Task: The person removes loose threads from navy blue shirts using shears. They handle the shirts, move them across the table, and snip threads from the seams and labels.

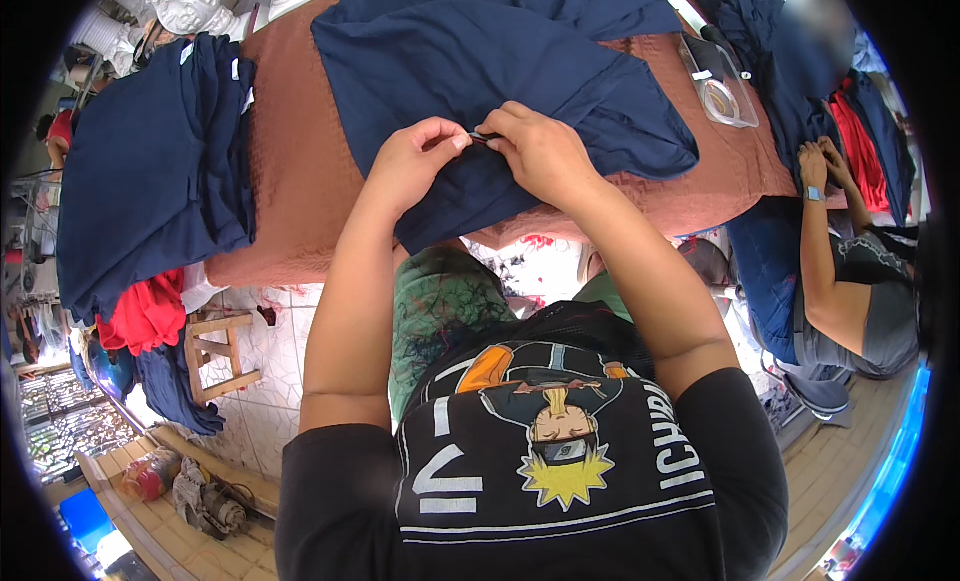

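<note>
Taking the clock face as centred on the two hands, with twelve pointing away from the person, the navy cloth (480,66) spreads across the table (285,131) from eleven round to three, and its lower edge drops past the table's near edge at seven. The left hand (412,169) has its grip together, thumb and forefinger pinched at one end of a small dark piece (485,137); the right hand (542,158) has its grip clamped on the other end. Whether that piece belongs to the cloth I cannot tell. At nine, a navy stack (160,171) overhangs the table's left end, with a broad band of brown cover (283,201) between it and the cloth. Toward two-thirty, a clear box (740,103) sits near the far right edge, a brown gap separating it from the cloth. At three, beyond the table's right edge, are a co-worker's hands (818,166).
</note>
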Action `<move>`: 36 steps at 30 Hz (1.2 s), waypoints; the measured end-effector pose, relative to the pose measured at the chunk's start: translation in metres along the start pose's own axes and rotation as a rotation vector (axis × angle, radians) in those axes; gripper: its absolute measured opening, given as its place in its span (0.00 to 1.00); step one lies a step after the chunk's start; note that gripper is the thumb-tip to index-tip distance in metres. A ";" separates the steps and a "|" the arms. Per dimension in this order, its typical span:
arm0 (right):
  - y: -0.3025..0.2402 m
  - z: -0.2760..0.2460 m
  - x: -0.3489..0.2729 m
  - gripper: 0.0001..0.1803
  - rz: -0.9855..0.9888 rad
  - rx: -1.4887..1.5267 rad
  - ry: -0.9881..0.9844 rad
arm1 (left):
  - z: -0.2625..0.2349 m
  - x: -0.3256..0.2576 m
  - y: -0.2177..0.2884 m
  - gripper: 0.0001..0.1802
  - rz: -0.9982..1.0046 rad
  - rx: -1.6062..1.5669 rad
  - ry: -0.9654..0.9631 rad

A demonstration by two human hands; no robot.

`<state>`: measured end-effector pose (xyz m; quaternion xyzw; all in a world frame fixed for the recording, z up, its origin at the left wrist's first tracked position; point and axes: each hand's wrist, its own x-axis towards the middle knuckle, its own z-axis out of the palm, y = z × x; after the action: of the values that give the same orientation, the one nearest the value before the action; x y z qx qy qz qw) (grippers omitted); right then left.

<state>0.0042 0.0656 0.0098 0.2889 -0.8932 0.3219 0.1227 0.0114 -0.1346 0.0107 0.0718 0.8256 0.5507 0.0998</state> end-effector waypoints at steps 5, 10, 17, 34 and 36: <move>0.012 -0.027 -0.011 0.10 0.101 0.028 0.126 | -0.057 -0.064 0.070 0.14 0.342 0.157 -0.598; 0.017 -0.024 -0.027 0.13 0.175 0.153 0.134 | -0.071 -0.090 0.060 0.09 0.135 0.069 -0.251; 0.021 -0.005 -0.047 0.14 0.226 0.228 0.178 | 0.011 -0.065 0.008 0.21 0.336 0.411 0.057; 0.025 -0.005 -0.050 0.12 0.155 0.295 0.252 | 0.028 -0.076 -0.014 0.13 0.401 0.530 0.274; 0.026 -0.003 -0.053 0.12 0.165 0.301 0.257 | 0.028 -0.081 -0.001 0.12 0.249 0.516 0.215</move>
<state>0.0308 0.1067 -0.0227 0.1864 -0.8327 0.4948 0.1642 0.0971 -0.1288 0.0067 0.1366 0.9288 0.3355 -0.0780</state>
